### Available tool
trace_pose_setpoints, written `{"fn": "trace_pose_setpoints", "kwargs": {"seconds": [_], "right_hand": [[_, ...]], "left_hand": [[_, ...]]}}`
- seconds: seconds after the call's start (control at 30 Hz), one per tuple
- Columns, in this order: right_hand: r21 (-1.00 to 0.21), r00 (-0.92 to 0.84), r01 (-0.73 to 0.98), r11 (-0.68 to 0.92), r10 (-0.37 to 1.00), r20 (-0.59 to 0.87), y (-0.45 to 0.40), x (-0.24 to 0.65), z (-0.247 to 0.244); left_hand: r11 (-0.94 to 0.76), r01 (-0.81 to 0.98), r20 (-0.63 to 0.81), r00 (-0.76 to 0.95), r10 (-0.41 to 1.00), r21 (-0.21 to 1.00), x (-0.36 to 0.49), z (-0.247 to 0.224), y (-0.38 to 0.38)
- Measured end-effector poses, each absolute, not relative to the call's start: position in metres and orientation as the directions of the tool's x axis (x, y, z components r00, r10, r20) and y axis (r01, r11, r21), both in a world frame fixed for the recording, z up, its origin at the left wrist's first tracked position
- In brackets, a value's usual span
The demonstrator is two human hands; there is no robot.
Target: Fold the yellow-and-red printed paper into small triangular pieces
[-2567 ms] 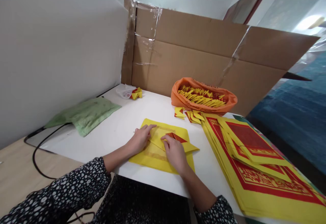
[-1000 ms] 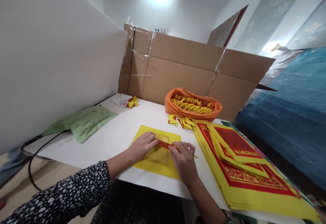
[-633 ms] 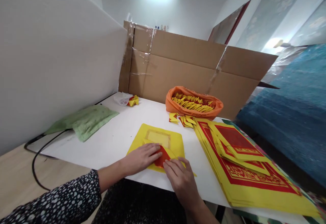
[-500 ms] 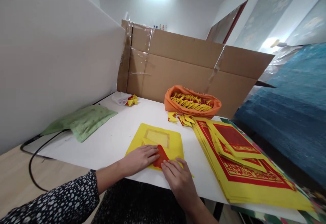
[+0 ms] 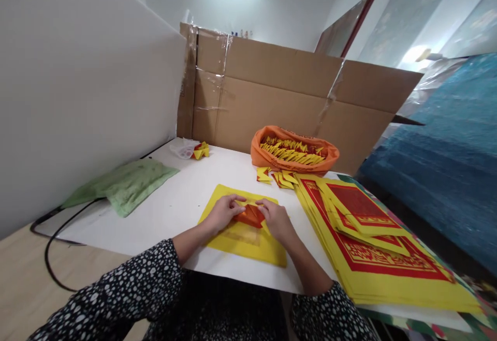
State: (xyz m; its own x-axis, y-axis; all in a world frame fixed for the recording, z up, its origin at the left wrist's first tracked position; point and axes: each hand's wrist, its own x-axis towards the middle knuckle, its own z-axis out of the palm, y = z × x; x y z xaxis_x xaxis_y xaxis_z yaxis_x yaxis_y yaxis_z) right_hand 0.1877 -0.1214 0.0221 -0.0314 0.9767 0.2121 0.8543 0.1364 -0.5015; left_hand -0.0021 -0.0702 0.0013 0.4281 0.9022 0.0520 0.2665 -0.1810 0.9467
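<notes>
A partly folded red and yellow paper sheet (image 5: pixel 250 216) is held between my two hands, over a yellow sheet stack (image 5: pixel 267 258). My left hand (image 5: pixel 228 210) pinches its left side, thumb and fingertips together. On the opposite side, my right hand (image 5: pixel 274 217) grips the upper right edge with thumb and forefinger. The red printed face shows in the middle, and a yellow flap sticks out beneath the right fingers. On the stack, a paler rectangle shows just below the folded paper.
An orange bag (image 5: pixel 256 149) full of folded papers stands at the back, with several folded pieces (image 5: pixel 284 179) before it. Large printed sheets (image 5: pixel 388 273) lie on the right. A green cloth (image 5: pixel 128 183) and black cable (image 5: pixel 46 258) are left. A cardboard panel (image 5: pixel 272 82) stands behind.
Both hands have moved up and away from the table's near edge with the red and yellow paper. They now pinch its sides, where before they lay flatter on it.
</notes>
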Motion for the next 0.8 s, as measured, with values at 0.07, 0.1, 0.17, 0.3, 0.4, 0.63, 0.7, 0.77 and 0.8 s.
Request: {"fn": "trace_pose_setpoints", "kwargs": {"seconds": [0.07, 0.1, 0.17, 0.3, 0.4, 0.63, 0.7, 0.77, 0.8], "right_hand": [[-0.528, -0.031, 0.838, 0.138, 0.978, 0.206, -0.122, 0.189, 0.013], [-0.509, -0.033, 0.849, 0.142, 0.976, 0.217, -0.126, 0.188, 0.007], [-0.415, -0.035, 0.898, 0.145, 0.965, 0.26, -0.136, 0.186, -0.006], [-0.199, -0.03, 0.974, 0.111, 0.928, 0.371, -0.16, 0.178, -0.028], [-0.151, -0.082, 0.976, 0.158, 0.905, 0.418, -0.171, 0.175, -0.036], [-0.202, -0.132, 0.941, 0.271, 0.846, 0.517, -0.168, 0.178, -0.034], [-0.212, -0.142, 0.933, 0.292, 0.837, 0.529, -0.166, 0.178, -0.034], [-0.215, -0.141, 0.932, 0.293, 0.837, 0.529, -0.166, 0.178, -0.035], [-0.215, -0.139, 0.933, 0.287, 0.841, 0.522, -0.167, 0.178, -0.036]], "left_hand": [[-0.247, 0.339, 0.086, 0.426, 0.901, 0.908, 0.0, -0.003, -0.069], [-0.292, 0.4, 0.101, 0.435, 0.895, 0.869, 0.0, -0.004, -0.07], [-0.373, 0.531, 0.109, 0.463, 0.88, 0.761, 0.0, -0.004, -0.074], [-0.467, 0.668, 0.106, 0.506, 0.856, 0.579, 0.001, 0.0, -0.082], [-0.522, 0.676, 0.132, 0.54, 0.831, 0.52, 0.004, 0.001, -0.084], [-0.51, 0.711, 0.128, 0.519, 0.845, 0.484, 0.006, -0.002, -0.082], [-0.507, 0.716, 0.12, 0.52, 0.846, 0.48, 0.007, -0.002, -0.081], [-0.511, 0.717, 0.109, 0.529, 0.842, 0.474, 0.008, -0.001, -0.081], [-0.513, 0.718, 0.104, 0.532, 0.84, 0.47, 0.008, -0.001, -0.081]]}}
